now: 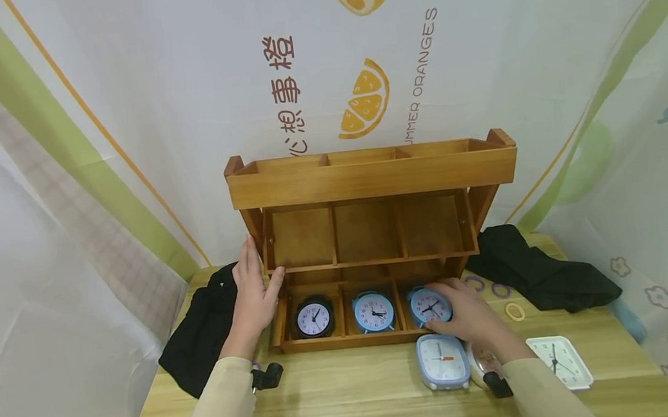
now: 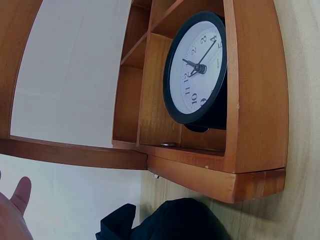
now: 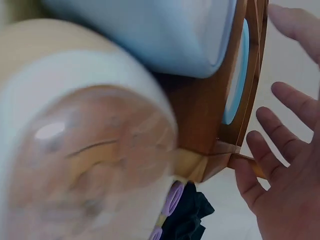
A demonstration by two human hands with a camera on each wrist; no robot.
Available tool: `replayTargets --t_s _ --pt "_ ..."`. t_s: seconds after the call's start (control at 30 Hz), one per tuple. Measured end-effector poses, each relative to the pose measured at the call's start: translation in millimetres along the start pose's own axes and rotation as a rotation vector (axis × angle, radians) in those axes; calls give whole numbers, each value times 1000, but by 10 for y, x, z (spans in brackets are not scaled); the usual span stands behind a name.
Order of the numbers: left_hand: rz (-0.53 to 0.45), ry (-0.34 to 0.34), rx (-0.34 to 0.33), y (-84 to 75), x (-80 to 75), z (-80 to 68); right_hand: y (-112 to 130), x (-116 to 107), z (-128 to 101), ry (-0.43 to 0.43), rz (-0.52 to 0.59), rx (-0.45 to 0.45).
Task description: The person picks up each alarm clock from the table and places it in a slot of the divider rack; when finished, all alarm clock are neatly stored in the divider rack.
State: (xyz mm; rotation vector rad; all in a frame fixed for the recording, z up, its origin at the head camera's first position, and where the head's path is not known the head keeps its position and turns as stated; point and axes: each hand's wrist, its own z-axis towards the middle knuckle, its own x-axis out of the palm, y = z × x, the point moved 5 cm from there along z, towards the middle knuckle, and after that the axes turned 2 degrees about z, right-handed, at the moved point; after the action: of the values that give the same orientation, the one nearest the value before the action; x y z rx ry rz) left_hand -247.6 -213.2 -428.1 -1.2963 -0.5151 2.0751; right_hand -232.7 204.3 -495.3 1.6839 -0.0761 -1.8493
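A wooden rack (image 1: 373, 180) with divided trays stands in the middle of the table. Its bottom tray holds a black round alarm clock (image 1: 314, 318) on the left, a blue one (image 1: 373, 312) in the middle and another blue clock (image 1: 431, 306) on the right. My right hand (image 1: 463, 309) is at that right clock, overlapping its edge in the head view; the right wrist view shows its fingers (image 3: 285, 100) spread and relaxed. My left hand (image 1: 253, 298) lies along the rack's left side, fingers straight up and thumb by the middle tray's corner.
In front of the rack's right end stands a pale blue square clock (image 1: 444, 362), with a rounded cream-rimmed clock (image 1: 484, 359) beside it, partly under my right wrist. Farther right lies a white square clock (image 1: 561, 362). Black cloths (image 1: 205, 330) flank the rack; purple rings (image 1: 501, 290) and a yellow ring (image 1: 514, 312) lie right.
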Motion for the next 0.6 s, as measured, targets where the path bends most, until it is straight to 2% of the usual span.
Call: replayTargets --t_s 0.2,0.47,0.6 --pt "2 -1 5 -24 5 12 40 -60 -254 -37 -16 -16" --pt "13 8 -16 -8 6 4 189 -13 -570 -46 -27 19" --pt "27 22 -21 -3 -3 7 229 59 -707 -46 -57 69"
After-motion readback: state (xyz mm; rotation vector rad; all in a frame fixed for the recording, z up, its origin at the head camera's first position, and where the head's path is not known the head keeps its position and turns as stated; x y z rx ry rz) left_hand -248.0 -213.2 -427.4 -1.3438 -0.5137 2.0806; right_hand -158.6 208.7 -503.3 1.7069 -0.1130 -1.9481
